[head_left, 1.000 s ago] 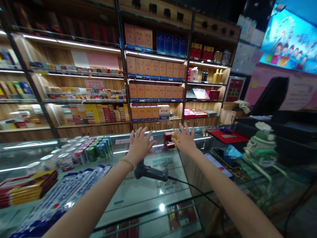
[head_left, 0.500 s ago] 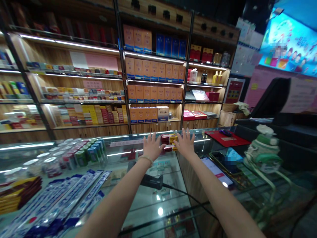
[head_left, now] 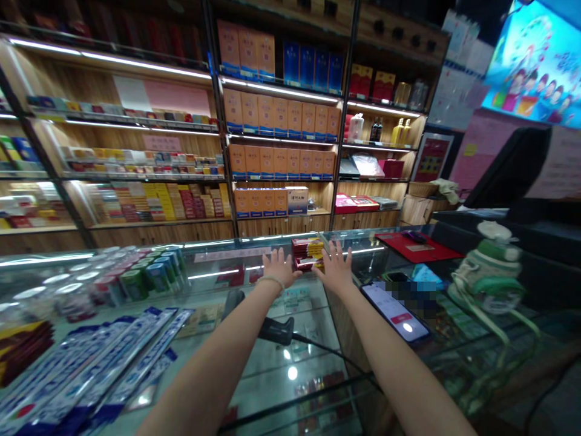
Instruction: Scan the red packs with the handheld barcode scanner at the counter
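A small stack of red and yellow packets (head_left: 306,249) sits on the far part of the glass counter (head_left: 213,257). My left hand (head_left: 278,270) is just to the left and nearer side of it, fingers spread, with a bracelet on the wrist. On the other side, my right hand (head_left: 334,270) is also spread, its fingers close to the stack's right end. Whether either hand touches the packets I cannot tell. A dark handheld scanner (head_left: 276,330) with a cable lies on the glass, partly hidden beneath my left forearm.
To the left are long blue-and-white packets (head_left: 122,351) and rows of jars and tubs (head_left: 149,272). A lit phone (head_left: 396,312), a green bottle (head_left: 492,272) with a strap and a red mat (head_left: 420,247) lie right. Stocked shelves (head_left: 281,178) stand behind.
Both hands have drawn back slightly from the stack, so more of the packets shows. The fingers stay spread. The whole view has tilted and shifted a little.
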`<state>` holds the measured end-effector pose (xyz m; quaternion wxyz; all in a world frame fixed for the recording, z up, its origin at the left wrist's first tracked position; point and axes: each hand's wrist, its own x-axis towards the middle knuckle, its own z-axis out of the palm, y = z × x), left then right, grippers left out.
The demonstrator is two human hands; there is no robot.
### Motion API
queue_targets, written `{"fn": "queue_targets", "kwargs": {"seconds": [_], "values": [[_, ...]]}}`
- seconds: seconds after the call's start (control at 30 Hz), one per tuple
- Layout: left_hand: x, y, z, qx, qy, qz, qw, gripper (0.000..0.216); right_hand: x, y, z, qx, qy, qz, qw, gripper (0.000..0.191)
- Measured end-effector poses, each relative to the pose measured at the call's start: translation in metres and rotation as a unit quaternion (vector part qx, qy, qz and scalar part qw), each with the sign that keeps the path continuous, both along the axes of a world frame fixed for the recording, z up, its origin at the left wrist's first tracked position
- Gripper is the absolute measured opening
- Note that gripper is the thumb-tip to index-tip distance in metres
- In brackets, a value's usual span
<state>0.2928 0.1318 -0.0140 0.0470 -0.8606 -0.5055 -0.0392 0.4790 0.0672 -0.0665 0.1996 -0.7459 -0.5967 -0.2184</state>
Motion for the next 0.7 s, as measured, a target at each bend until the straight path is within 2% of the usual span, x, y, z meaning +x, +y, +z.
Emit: {"fn": "queue_targets", "kwargs": {"seconds": [0.17,0.37,0.7], "values": [[0.004,0.0033,-0.0061,-0.028,0.016,-0.011,0.999,0.078,0.0018,0.001,-0.0018,-0.041,0.04,-0.035,0.998,0.078],[0.0071,0.0014,-0.0092,-0.025,0.012,-0.021,0.999,0.075,0.0013,-0.001,0.0012,-0.076,0.079,-0.049,0.993,0.08],[0.0089,0.0022,-0.0058,-0.053,0.002,-0.033,0.998,0.076,0.0016,-0.0014,0.0024,-0.083,0.093,-0.033,0.992,0.067]]}}
